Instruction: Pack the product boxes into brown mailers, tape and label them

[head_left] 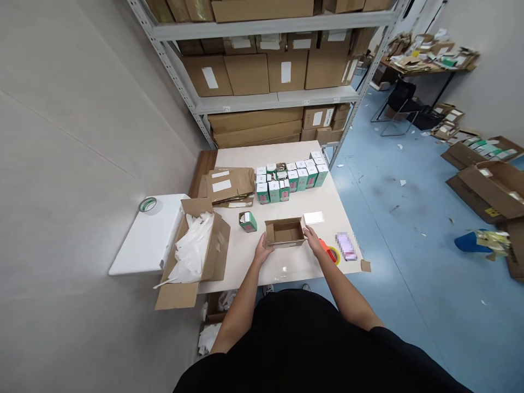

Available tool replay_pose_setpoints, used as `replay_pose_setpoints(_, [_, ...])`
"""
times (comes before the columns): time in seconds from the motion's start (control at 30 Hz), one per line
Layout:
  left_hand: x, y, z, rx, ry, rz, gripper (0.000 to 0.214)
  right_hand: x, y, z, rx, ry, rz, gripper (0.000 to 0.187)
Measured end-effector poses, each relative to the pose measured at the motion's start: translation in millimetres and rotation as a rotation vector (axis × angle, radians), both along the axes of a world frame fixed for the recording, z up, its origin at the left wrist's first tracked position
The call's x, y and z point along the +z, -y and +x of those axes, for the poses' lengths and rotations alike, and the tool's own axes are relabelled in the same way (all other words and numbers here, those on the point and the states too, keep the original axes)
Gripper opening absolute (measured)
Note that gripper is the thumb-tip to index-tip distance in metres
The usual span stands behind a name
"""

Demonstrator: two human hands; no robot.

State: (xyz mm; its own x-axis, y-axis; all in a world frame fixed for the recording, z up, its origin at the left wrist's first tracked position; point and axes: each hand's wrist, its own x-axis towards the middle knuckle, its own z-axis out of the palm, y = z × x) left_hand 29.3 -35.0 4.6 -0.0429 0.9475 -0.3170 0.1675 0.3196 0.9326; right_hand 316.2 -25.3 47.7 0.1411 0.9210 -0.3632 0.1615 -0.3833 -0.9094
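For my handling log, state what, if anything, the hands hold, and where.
An open cardboard box: left hand at its near left corner, right hand at its right end.

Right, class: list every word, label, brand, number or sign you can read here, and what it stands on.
No text can be read with certainty.
Small open box: nothing legible.
Green-and-white boxes: print too small.
White labels on shelf cartons: blurred.
Shelf-edge tags: too small.
Yellow-marked floor carton: blurred.
Pixelated purple rectangle: unreadable.
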Motion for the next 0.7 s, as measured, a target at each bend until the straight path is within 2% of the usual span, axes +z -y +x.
replay_pose_setpoints(0.07, [9.4, -4, 5, 0.024, -0.139, 0.105, 0.079, 0.1, -5, -3, 0.007, 0.065, 0.017, 0.073])
replay_pose_setpoints(0.17, [30.0, -18, 19, 0.026, -0.354, 0.332, 0.050, 0.7, -13, -11, 0.032, 0.213, 0.235, 0.059])
replay_pose_setpoints(0.2, [36.8, -25, 25, -0.029, -0.379, 0.391, 0.043, 0.2, -15, -15, 0.081, 0.247, 0.316, 0.052])
replay_pose_setpoints(0.27, [47.7, -39, 40, -0.234, -0.364, 0.445, 0.038, -2.4, -20, -23, 0.241, 0.286, 0.423, 0.044])
replay_pose_setpoints(0.33, [53.0, -50, 52, -0.439, -0.334, 0.436, 0.038, -6.4, -23, -29, 0.387, 0.343, 0.450, 0.043])
replay_pose_setpoints(0.37, [53.6, -53, 55, -0.499, -0.333, 0.411, 0.037, -8.5, -24, -30, 0.428, 0.397, 0.433, 0.043])
replay_pose_setpoints(0.43, [51.7, -56, 54, -0.516, -0.374, 0.330, 0.035, -11.7, -24, -28, 0.455, 0.539, 0.340, 0.042])
replay_pose_setpoints(0.5, [47.6, -52, 44, -0.439, -0.463, 0.229, 0.033, -12.9, -22, -21, 0.463, 0.664, 0.195, 0.047])
replay_pose_setpoints(0.57, [43.6, -44, 28, -0.377, -0.550, 0.164, 0.034, -12.9, -18, -14, 0.493, 0.726, 0.069, 0.060])
replay_pose_setpoints(0.7, [38.4, -27, 6, -0.333, -0.720, 0.132, 0.056, -16.0, -8, -10, 0.564, 0.715, -0.060, 0.078])
